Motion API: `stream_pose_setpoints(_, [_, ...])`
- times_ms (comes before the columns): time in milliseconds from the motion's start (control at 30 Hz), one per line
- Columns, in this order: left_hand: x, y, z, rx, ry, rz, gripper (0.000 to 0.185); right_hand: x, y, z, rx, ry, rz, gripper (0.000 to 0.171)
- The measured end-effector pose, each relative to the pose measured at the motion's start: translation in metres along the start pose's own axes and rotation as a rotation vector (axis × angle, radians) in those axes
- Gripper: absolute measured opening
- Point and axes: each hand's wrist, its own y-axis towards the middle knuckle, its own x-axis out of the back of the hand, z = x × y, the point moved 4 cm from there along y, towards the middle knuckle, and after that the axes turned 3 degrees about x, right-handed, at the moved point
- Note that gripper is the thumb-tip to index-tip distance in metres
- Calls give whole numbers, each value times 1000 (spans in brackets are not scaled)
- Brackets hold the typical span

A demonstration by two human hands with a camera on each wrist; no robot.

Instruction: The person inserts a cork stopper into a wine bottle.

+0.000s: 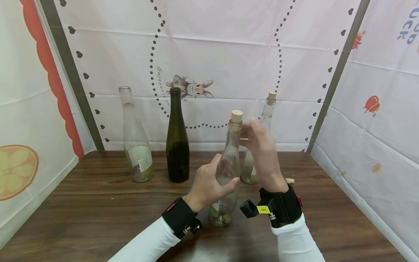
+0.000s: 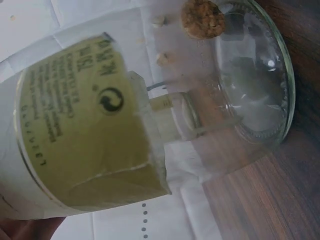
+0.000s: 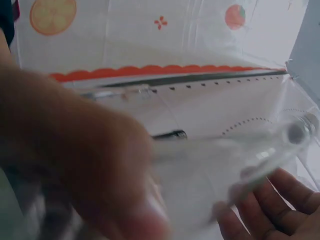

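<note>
Corked clear bottle (image 1: 228, 171) is standing near on the bench (image 1: 82, 203), left hand (image 1: 209, 183) clamped around its body. Right hand (image 1: 262, 151) is hovering with fingers apart by the neck. A knock there could be tipping it toward the far bottles.

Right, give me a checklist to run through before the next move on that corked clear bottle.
1. Left hand grips the clear bottle round its body: ok.
2. Bottle base on the table: ok, it stands upright.
3. Cork seated in the neck: ok, it sticks out of the mouth.
4. Right hand has hold of the cork: not ok, its fingers sit open beside the neck.
5. Bottle inside clean: not ok, a loose cork piece lies at the bottom.
6. Room around: cannot tell, the corked bottle behind stands close.
</note>
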Motion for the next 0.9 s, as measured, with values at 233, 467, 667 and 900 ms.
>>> stream_pose_setpoints(233, [5, 3, 3, 8, 31, -3, 39, 46, -2, 16, 57, -317, -84, 37])
stream_pose_setpoints(467, [11, 9, 15, 46, 81, -35, 39, 91, -5, 27, 62, -478, -243, 34])
stream_pose_setpoints(667, [16, 22, 23, 94, 91, -49, 43, 94, -3, 25, 65, -554, -261, 38])
stream_pose_setpoints(900, [24, 41, 28, 192, 53, -41, 49, 93, -2, 17, -68, -733, -158, 47])
